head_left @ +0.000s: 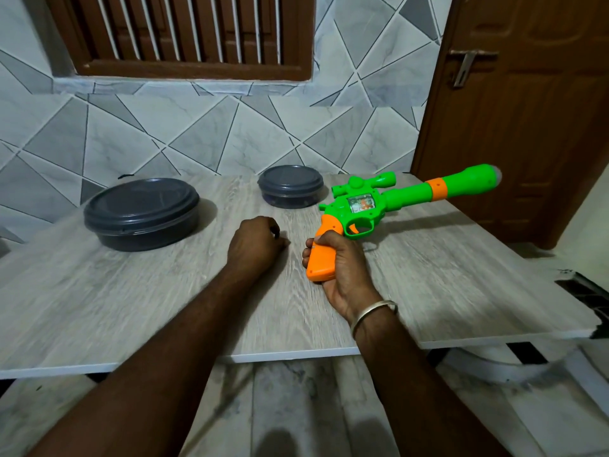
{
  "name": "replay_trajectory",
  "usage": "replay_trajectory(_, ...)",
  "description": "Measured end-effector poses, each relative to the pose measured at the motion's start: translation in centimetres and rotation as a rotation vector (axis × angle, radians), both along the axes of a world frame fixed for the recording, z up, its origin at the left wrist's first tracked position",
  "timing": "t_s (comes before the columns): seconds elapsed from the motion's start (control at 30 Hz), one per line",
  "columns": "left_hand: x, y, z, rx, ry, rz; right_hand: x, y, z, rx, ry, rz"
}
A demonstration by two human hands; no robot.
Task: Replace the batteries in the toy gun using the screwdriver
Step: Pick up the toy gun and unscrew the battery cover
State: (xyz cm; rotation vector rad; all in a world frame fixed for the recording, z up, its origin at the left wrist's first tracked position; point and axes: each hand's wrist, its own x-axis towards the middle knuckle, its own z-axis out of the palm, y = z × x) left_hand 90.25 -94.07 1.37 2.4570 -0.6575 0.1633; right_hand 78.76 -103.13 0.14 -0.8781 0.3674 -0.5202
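My right hand (pixel 342 268) grips the orange handle of the green and orange toy gun (pixel 389 202), which is lifted off the grey wood-grain table (pixel 131 308) with its long barrel pointing up and to the right. My left hand (pixel 255 245) rests on the table just left of the gun's handle, fingers curled inward; whether it holds anything small I cannot tell. No screwdriver or batteries show in this view.
A large dark grey lidded container (pixel 141 214) stands at the back left of the table, a smaller one (pixel 290 186) at the back centre. A tiled wall runs behind; a brown door (pixel 520 110) is at the right. The table's front edge crosses above my forearms.
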Motion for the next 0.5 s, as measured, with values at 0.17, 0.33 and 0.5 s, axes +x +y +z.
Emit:
replay_trajectory(0.17,-1.5,-0.1,0.4,-0.166,-0.061,0.033,-0.1,0.0,0.1,-0.023,-0.001,0.0)
replay_trajectory(0.33,-5.0,-0.8,1.3,-0.885,0.402,-0.009,0.2,-0.1,0.7,0.034,-0.049,-0.036)
replay_trajectory(0.5,-7.7,-2.8,1.7,-1.225,0.954,0.01,0.9,-0.2,3.1,-0.303,0.073,-0.236)
